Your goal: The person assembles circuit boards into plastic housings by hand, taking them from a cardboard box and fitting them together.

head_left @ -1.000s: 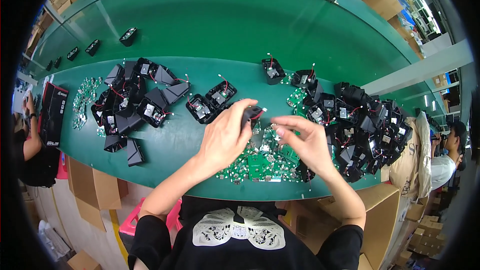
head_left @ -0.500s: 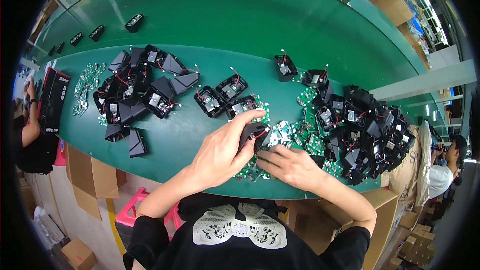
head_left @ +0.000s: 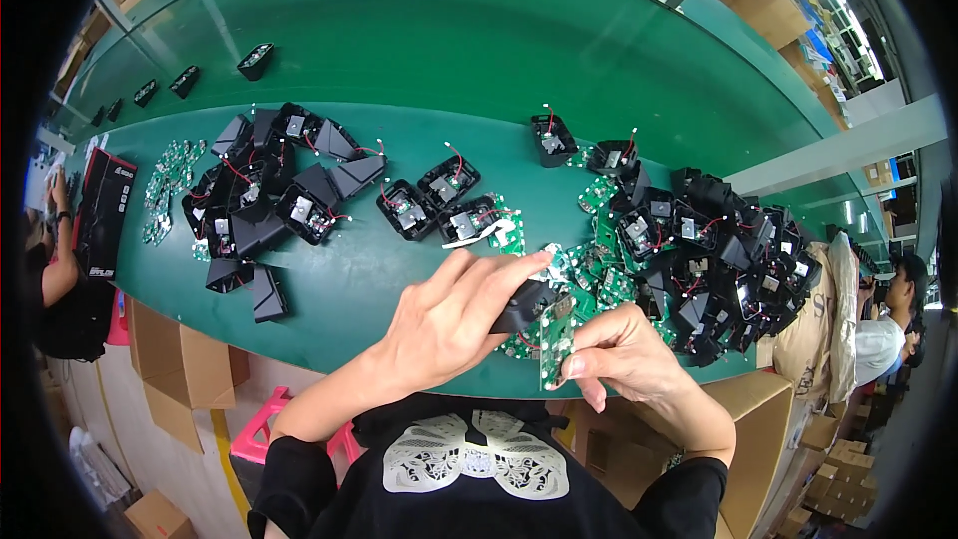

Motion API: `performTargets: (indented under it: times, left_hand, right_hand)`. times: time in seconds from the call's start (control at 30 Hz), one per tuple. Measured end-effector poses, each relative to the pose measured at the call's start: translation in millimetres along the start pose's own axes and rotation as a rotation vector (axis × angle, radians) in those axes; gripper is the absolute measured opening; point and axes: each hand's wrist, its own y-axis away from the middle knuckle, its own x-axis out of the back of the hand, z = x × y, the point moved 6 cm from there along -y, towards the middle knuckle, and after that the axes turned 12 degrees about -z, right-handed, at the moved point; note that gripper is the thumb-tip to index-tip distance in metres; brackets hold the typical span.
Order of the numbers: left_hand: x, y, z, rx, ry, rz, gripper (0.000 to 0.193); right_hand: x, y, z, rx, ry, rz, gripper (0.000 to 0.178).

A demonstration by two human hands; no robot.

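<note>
My left hand (head_left: 439,317) is closed around a black plastic housing (head_left: 521,307), tilted over the near part of the bench. Between the thumb and fingers of my right hand (head_left: 627,351) is a green circuit board (head_left: 557,339), held on edge right beside that housing. Whether the two touch, I cannot tell. A loose pile of green circuit boards (head_left: 607,284) lies just beyond my right hand. Past my left hand, a few open black housings (head_left: 446,180) with red wires and metal parts inside sit together, one with a white strip across it.
Black housings are heaped at the right (head_left: 699,269) and in a group at the left (head_left: 264,190). More boards (head_left: 170,185) lie at the far left, near a black box (head_left: 105,210). Several housings stand along the green conveyor belt (head_left: 399,30). Cardboard boxes (head_left: 185,354) are below the bench.
My right hand has lifted a circuit board from the pile and brought it beside the housing. My left hand has turned the housing and lowered it slightly.
</note>
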Motion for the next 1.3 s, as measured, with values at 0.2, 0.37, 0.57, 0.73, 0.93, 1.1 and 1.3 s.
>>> performTargets:
  times: [0.2,0.37,0.57,0.73,0.93,1.1,1.3]
  left_hand:
    - [0,2,-5,0.058,0.056,0.011,0.079]
    - [1,1,-1,0.043,0.044,0.019,0.08]
    - [1,1,1,0.016,0.007,0.0,0.084]
    - [2,1,2,0.019,-0.003,-0.018,0.084]
    - [-1,3,3,0.076,0.108,-0.071,0.078]
    - [-15,8,1,0.241,0.977,-0.268,0.073]
    - [-25,14,7,0.375,1.238,-0.288,0.068]
  right_hand:
    - [-2,0,5,-0.021,0.023,-0.048,0.015]
    - [-2,0,7,-0.005,-0.025,-0.034,0.015]
    - [-4,0,7,0.035,-0.093,-0.077,0.015]
    - [-6,-2,8,0.008,-0.096,-0.096,0.016]
    - [-2,-5,16,0.016,-0.053,0.024,0.014]
    - [1,0,12,0.021,0.03,0.163,0.012]
    - [-1,0,13,-0.016,0.008,0.2,0.014]
